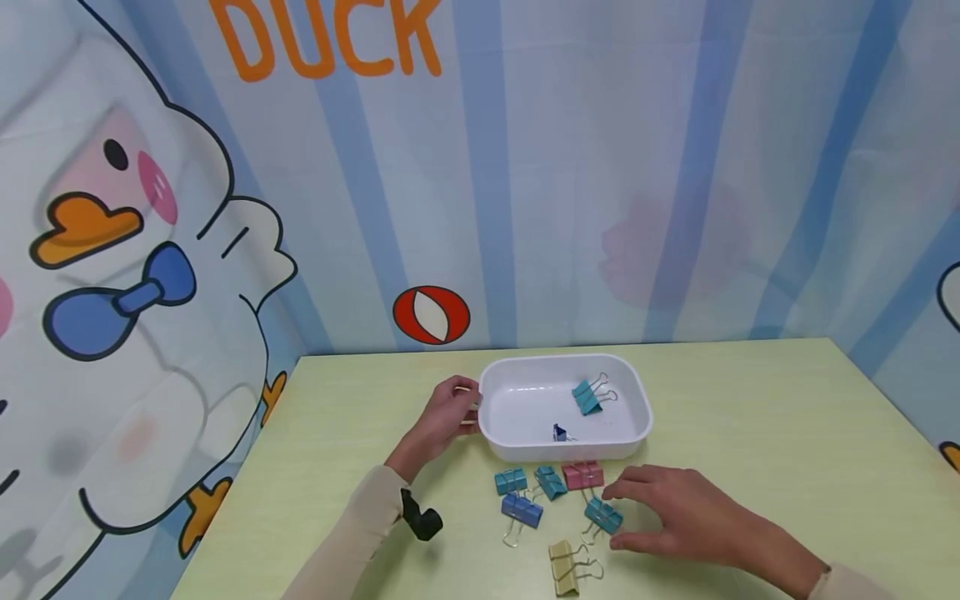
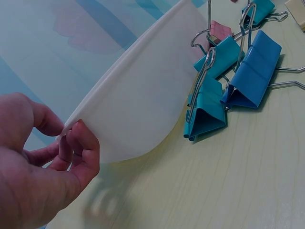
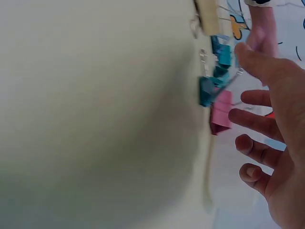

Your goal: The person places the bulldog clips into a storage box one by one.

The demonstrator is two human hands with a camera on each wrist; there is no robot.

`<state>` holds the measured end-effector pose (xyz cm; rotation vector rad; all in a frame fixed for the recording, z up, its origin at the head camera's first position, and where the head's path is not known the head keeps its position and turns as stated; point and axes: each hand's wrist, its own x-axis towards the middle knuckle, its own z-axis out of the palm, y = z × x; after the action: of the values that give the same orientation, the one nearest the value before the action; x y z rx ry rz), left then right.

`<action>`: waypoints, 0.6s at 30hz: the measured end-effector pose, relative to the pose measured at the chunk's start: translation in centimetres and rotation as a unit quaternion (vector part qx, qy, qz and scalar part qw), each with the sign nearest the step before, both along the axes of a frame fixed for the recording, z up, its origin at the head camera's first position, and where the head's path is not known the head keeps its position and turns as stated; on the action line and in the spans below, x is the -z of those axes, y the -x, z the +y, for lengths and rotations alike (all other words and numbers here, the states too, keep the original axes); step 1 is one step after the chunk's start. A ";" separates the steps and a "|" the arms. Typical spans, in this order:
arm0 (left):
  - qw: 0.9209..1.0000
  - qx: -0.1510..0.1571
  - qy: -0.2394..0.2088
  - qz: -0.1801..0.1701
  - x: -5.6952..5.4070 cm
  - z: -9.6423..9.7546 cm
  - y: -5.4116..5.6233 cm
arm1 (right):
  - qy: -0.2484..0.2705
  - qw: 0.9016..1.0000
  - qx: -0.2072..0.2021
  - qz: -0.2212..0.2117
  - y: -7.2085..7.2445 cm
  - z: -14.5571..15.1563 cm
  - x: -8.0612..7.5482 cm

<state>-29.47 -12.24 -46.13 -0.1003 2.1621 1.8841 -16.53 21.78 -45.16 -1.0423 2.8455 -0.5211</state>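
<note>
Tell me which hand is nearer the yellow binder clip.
Right. The right hand is to the right of the yellow binder clip, not touching it; the left hand is farther away, gripping the white tray.

Six binder clips (image 1: 522, 510) lie near a white tray (image 1: 566, 452).

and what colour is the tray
The tray is plain white, best seen in the head view.

Smooth, glossy plastic tray (image 1: 517, 408), binder clips (image 1: 522, 510) in painted metal with shiny wire handles (image 2: 290, 70), wood-grain tabletop (image 1: 750, 433) with faint sheen, matt printed cloth backdrop (image 1: 555, 208).
</note>
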 end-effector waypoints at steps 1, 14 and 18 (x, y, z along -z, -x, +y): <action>1.000 0.000 0.001 0.000 0.0 0.0 0.0 | -0.003 1.000 0.006 0.000 -0.1 0.0 0.5; 1.000 -0.001 0.010 -0.002 0.2 0.0 0.1 | -0.001 0.998 0.029 0.059 -0.8 -0.7 3.3; 1.000 0.000 0.010 -0.001 0.3 0.0 0.1 | -0.001 0.996 0.034 0.081 -1.0 -0.7 3.4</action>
<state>-29.59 -12.29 -46.41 -0.1058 2.1785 1.8624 -15.58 21.04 -48.60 -1.0374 3.0314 -0.4593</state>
